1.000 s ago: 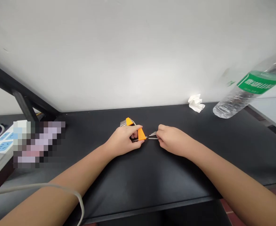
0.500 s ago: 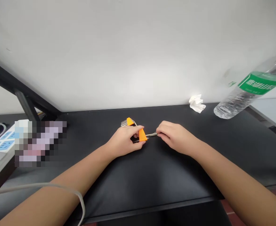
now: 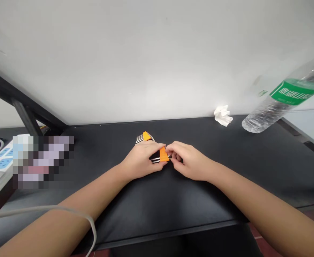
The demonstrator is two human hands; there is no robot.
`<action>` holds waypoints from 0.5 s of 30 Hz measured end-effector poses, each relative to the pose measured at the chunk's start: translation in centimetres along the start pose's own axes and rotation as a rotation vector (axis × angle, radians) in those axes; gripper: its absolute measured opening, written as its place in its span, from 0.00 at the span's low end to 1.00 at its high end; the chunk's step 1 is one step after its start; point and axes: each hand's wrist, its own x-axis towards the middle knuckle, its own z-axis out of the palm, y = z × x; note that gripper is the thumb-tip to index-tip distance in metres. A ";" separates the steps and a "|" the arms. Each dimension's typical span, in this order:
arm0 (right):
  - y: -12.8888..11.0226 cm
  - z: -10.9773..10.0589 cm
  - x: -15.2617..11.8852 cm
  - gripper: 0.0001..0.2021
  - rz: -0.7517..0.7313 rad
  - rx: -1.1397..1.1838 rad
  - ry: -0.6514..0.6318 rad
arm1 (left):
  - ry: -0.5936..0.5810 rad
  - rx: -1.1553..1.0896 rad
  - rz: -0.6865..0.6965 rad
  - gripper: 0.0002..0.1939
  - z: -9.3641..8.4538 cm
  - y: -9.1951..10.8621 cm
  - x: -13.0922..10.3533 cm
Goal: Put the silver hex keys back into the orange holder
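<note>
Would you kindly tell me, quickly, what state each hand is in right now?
Left hand: closed, holding the orange holder.
Right hand: fingers curled at the holder's right end; whether they grip anything cannot be told.

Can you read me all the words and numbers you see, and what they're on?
"山": looks like one of the big white characters on the green label of the bottle; the others are too unclear.
Small line beneath them: too small to read.
Orange holder: no readable writing.
</note>
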 end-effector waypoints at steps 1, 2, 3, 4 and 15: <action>0.2 0.3 0.1 0.13 0.047 0.079 0.007 | -0.014 0.007 0.004 0.16 -0.1 0.1 0.0; 0.4 0.4 0.2 0.12 0.092 0.139 0.011 | -0.020 0.012 0.007 0.15 -0.1 0.1 0.0; 0.6 0.4 0.3 0.11 0.127 0.174 0.012 | -0.015 0.015 0.011 0.15 -0.2 0.1 0.0; 0.8 0.4 0.3 0.11 0.144 0.183 0.010 | 0.001 0.015 0.013 0.17 -0.2 0.0 0.0; 0.3 -0.2 0.3 0.09 0.194 0.048 -0.030 | 0.025 0.043 -0.062 0.24 0.0 -0.6 -0.3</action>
